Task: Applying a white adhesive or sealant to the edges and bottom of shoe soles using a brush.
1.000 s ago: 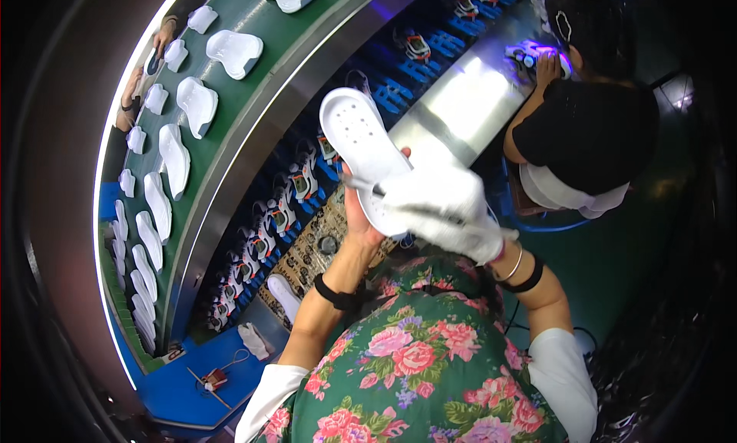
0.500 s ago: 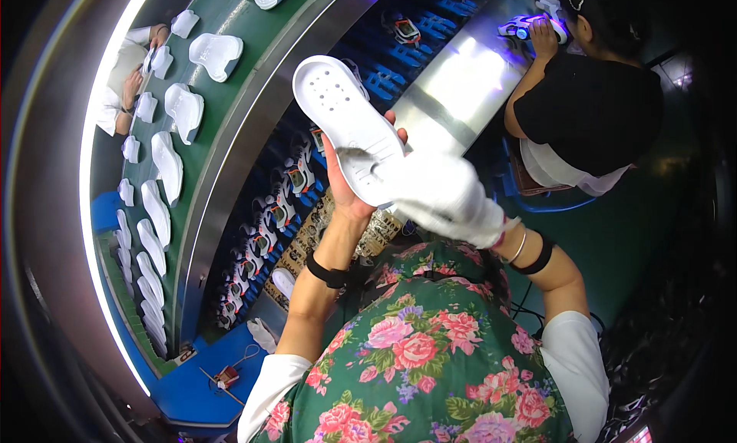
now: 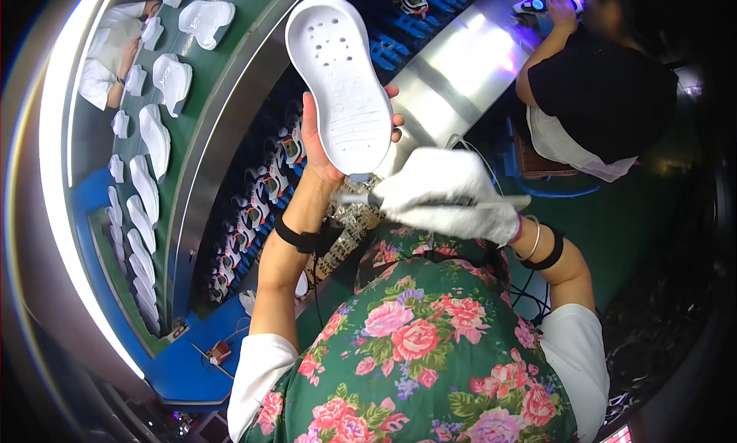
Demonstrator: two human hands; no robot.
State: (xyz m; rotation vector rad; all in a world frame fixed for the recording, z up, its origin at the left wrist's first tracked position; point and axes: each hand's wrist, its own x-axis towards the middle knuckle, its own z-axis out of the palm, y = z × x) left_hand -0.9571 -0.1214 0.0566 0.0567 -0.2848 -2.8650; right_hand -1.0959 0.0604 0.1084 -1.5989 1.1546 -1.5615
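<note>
A white foam shoe sole [image 3: 342, 82] stands out in front of me, its inner face turned up, with several small holes at the wide end. My left hand [image 3: 322, 147] is closed around its lower part from behind, thumb at the left edge and fingertips at the right. My right hand [image 3: 441, 193], in a white knit glove, grips a slim brush-like tool [image 3: 357, 200]. The tool's grey tip points left, below the sole's lower end and apart from it. Its pale handle passes out beyond the glove on the right. Motion blurs the tip.
On the left, a green conveyor [image 3: 196, 74] carries several white soles. White-and-orange shoe parts [image 3: 238, 236] line a blue rack beneath it. A metal work surface [image 3: 453, 67] lies ahead. A seated co-worker in black [image 3: 599, 113] is at the right. A blue table [image 3: 192, 366] stands lower left.
The sole has moved up and forward in my left hand and turned more upright. My right hand has drawn down off the sole, and the tool now shows clear of it.
</note>
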